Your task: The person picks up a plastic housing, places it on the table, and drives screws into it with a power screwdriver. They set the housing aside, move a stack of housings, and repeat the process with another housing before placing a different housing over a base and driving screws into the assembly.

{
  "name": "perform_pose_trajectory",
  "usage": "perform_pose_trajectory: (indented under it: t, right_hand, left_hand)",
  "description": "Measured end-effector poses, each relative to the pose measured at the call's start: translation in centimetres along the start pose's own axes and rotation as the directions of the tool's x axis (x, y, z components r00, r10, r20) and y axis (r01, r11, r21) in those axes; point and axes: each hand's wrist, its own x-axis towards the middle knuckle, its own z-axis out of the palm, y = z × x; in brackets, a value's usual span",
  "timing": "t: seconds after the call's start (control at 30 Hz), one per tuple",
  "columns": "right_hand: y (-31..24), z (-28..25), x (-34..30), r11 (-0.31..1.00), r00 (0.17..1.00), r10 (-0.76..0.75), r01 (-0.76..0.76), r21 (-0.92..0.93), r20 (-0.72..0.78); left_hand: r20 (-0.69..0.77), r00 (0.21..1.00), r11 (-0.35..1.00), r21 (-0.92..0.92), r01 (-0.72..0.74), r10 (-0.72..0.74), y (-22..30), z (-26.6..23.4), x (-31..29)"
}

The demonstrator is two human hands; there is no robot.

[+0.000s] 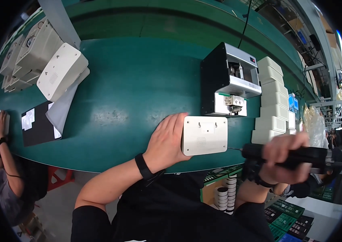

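At the front edge of the bench, my left hand (167, 137) grips the left side of a white plastic housing (215, 141). Its flat back faces up, showing screw holes near the corners, two keyhole slots and a small patch of vent holes. To its right, my right hand (286, 159) is wrapped round a black electric screwdriver (314, 155), slightly smeared by motion. The driver lies nearly level, its thin bit pointing left at the housing's lower right corner; whether they touch I cannot tell. Beyond the housing stands a black and silver bench machine (214, 76), apparently a screw feeder.
White housings (271, 101) are stacked right of the machine. More housings (64, 66) stand at the far left, near a black folder-like sheet (38, 135) with white papers. A co-worker's hand (2, 125) rests at the left bench end. A red stool (60, 177) stands below.
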Motion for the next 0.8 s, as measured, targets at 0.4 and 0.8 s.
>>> perform_pose_trajectory:
  t: [0.4, 0.8]
  right_hand:
    - [-0.6, 0.1, -1.4, 0.999, 0.97, 0.053, -0.054, 0.002, -0.236]
    - [-2.5, -4.0, -9.0, 0.976, 0.799, -0.057, -0.081, -0.201, -0.598]
  left_hand:
    - [0.512, 0.744, 0.88, 0.051, 0.472, -0.429, 2.2, -7.4, 1.9]
    - [0.606, 0.736, 0.919, -0.02, 0.393, -0.302, 6.4, 0.3, 3.9]
